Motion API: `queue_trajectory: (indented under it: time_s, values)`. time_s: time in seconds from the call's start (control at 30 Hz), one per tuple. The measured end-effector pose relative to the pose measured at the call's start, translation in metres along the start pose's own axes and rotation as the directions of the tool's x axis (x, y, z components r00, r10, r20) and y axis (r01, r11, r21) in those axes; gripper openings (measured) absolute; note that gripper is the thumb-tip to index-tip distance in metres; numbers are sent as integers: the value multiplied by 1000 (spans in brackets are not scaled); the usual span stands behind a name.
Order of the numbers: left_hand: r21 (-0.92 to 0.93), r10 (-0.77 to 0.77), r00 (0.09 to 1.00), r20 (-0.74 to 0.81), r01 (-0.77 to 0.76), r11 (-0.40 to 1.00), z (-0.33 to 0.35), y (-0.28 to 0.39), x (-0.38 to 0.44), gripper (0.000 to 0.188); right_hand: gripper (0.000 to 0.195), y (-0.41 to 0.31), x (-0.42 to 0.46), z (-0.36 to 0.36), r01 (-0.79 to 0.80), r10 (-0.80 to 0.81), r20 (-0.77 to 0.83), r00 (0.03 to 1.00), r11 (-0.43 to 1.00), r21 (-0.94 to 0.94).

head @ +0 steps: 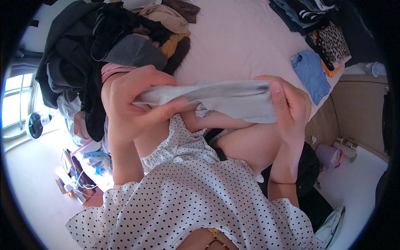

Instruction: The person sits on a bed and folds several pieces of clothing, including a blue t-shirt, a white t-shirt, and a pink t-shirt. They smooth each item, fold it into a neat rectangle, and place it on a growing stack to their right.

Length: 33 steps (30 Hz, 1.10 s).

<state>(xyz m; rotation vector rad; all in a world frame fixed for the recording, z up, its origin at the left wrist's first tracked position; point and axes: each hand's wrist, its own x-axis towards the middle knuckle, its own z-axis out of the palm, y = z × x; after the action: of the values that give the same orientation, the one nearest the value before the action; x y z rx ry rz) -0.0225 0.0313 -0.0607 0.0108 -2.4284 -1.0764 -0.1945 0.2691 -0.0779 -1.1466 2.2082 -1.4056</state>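
A light grey cloth garment point(234, 100) is stretched between my two hands, above my crossed legs. My left hand point(131, 100) grips its left end, thumb below and fingers above. At the other end my right hand point(289, 103) pinches the fabric, with the thumb lying on the near face. The cloth is folded into a long band, and a loose flap hangs from its lower edge. A small dark mark shows near the right end. What kind of garment it is, I cannot tell.
On the pink bedsheet point(234, 40), a large heap of clothes point(75, 53) rises at the left. Folded jeans point(300, 14), a leopard-print garment point(334, 43) and a folded blue garment point(311, 73) lie at the right. A small fan point(34, 125) stands by the window.
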Motion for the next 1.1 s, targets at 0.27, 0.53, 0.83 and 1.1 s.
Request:
queue_trajectory:
  time_s: [0.27, 0.53, 0.83, 1.1]
  values:
    - [142, -33, 995, -95, 46, 989, -12, -9, -5, 19, 20, 4, 9, -28, 334, -326, 128, 937, 942, -44]
    - [161, -24, 912, -410, 99, 982, -11, -5, -7, 5, 24, -10, 14, -34, 444, -405, 195, 893, 861, -247]
    - [77, 101, 969, -225, -86, 993, -22, 8, 3, 11, 26, -9, 13, -32, 380, -398, -3, 917, 878, -291]
    - [404, -206, 967, 152, 130, 906, -22, 2, 5, 19, 30, 19, 15, -95, 238, -150, -375, 915, 951, 200]
